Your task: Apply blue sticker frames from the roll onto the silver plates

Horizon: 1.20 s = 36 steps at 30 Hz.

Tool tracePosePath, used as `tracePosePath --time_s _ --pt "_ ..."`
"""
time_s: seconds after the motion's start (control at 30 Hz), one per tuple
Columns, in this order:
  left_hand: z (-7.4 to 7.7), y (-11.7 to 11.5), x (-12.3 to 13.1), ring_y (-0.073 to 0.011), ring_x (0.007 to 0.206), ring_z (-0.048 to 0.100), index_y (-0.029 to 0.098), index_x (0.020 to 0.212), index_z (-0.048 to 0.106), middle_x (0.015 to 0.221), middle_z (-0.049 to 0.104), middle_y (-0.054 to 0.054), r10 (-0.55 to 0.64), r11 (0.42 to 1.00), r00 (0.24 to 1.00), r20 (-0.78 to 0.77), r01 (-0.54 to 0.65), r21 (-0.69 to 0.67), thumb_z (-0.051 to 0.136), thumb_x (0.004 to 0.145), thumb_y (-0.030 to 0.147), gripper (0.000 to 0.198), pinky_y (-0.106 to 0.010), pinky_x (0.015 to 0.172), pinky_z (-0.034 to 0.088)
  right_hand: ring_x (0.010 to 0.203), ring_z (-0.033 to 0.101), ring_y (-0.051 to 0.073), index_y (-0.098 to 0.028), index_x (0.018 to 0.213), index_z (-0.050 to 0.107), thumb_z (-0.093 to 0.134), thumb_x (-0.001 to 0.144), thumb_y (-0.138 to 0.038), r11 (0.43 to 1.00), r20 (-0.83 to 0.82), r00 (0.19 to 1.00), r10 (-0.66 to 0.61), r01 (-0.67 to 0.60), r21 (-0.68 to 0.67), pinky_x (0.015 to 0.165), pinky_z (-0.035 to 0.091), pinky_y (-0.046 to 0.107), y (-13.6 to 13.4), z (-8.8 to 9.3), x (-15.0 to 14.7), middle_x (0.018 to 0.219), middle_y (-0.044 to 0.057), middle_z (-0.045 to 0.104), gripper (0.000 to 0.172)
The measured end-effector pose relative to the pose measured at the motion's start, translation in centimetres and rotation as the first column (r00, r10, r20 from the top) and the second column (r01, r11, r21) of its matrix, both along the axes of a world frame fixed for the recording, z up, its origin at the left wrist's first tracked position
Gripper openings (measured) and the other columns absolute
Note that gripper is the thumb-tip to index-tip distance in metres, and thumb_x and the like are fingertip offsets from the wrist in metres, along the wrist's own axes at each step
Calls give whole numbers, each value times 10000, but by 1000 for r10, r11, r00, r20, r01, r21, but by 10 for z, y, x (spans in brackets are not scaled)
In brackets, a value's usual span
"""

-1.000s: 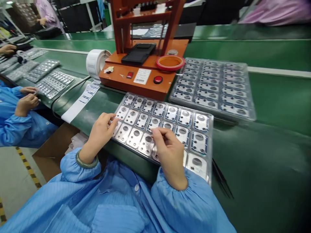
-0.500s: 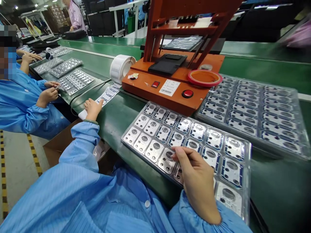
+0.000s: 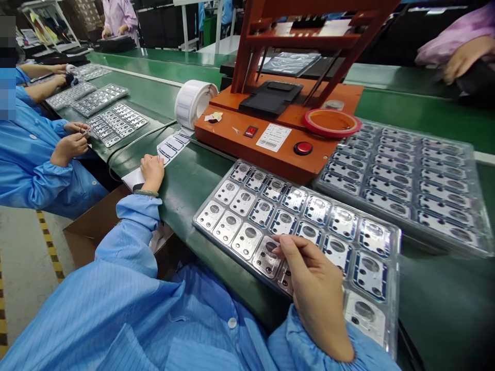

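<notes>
At the bench edge my left hand (image 3: 152, 174) has its fingers curled closed on a strip of blue-and-white labels (image 3: 172, 146), which runs back towards a label roll (image 3: 193, 105). White backing paper (image 3: 133, 178) lies beside the wrist. My right hand (image 3: 315, 286) hovers over the front of a clear plastic tray (image 3: 393, 247), thumb and forefinger pinched together; anything between them is too small to make out. Silvery rounded plates with one large hole and small dark holes fill the tray's pockets. Some plates (image 3: 373, 237) carry blue edging, while front-left ones (image 3: 211, 214) are plain.
An orange press (image 3: 240, 144) with a red button stands behind the tray, a roll of red tape (image 3: 330, 122) on its base. Stacked trays (image 3: 444, 190) sit at right. Co-workers' hands (image 3: 71, 144) work at left. A cardboard box (image 3: 91, 232) is below the bench.
My left hand's fingers have gone from spread to curled on the label strip. The right hand keeps its pinch in place. A co-worker's hand has appeared at upper right.
</notes>
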<state>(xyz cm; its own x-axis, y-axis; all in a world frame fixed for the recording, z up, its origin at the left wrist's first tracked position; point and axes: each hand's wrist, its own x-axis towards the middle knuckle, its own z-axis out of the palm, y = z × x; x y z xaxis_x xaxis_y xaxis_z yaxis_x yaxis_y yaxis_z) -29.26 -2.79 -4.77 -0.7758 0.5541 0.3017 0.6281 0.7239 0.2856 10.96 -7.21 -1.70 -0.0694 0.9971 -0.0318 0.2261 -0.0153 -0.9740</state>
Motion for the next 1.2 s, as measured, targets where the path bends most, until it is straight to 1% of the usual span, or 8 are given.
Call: tracePosePath --time_s 0.13,0.3,0.47,0.8,1.0,1.07,1.13,1.2 --pt "2 4 8 -315 1067 595 166 1046 650 1100 654 -175 -3 1000 1000 17 2 24 411 953 327 302 -386 872 452 487 493 104 -201 858 696 662 764 -601 997 19 1000 -9 10 -71 399 376 212 0 0 1 667 11 631 412" --pt "4 5 13 -334 989 646 129 1311 442 1061 684 -191 46 996 998 32 -49 79 419 954 320 405 -393 795 462 527 520 116 -214 853 696 650 770 -606 998 33 999 10 -8 -60 451 395 226 0 1 2 665 5 636 404" --pt "5 3 14 -317 918 661 177 1236 486 981 696 -146 34 993 999 33 -37 111 381 968 317 321 -381 764 458 680 593 147 -227 827 697 643 792 -579 1000 52 998 22 -21 -20 623 454 252 1 -1 2 683 3 653 358" --pt "16 -4 29 -255 1273 437 182 1061 634 1317 493 -144 -61 967 991 -116 87 238 474 934 295 233 -351 1081 315 672 579 163 -218 835 690 623 822 -553 999 76 996 41 -42 12 620 434 282 -1 2 0 684 9 643 341" --pt "15 -13 56 -187 1053 593 178 992 582 1046 641 -79 -277 791 959 -66 266 550 486 939 262 138 -324 978 440 588 546 137 -214 823 685 630 814 -543 999 30 998 48 -48 -11 502 417 245 -1 5 -1 670 7 630 333" --pt "16 -19 74 -166 975 621 178 979 564 1000 651 -61 -352 679 936 6 250 690 523 918 289 133 -300 910 482 561 537 128 -214 833 686 628 816 -540 998 25 998 51 -51 -29 473 408 237 -1 6 -1 666 5 626 332" --pt "20 -30 96 -144 863 645 179 953 559 933 669 -43 -533 496 835 141 173 851 575 883 312 150 -287 833 515 540 532 124 -213 842 686 627 817 -537 997 25 998 58 -57 -48 452 397 234 -1 6 -2 659 3 622 330" --pt "28 -45 119 -123 778 646 178 934 579 899 685 -37 -666 446 692 279 70 892 634 843 336 190 -275 780 529 539 536 125 -211 840 685 622 823 -530 997 28 997 66 -65 -49 450 396 234 -2 7 -2 660 4 625 325"
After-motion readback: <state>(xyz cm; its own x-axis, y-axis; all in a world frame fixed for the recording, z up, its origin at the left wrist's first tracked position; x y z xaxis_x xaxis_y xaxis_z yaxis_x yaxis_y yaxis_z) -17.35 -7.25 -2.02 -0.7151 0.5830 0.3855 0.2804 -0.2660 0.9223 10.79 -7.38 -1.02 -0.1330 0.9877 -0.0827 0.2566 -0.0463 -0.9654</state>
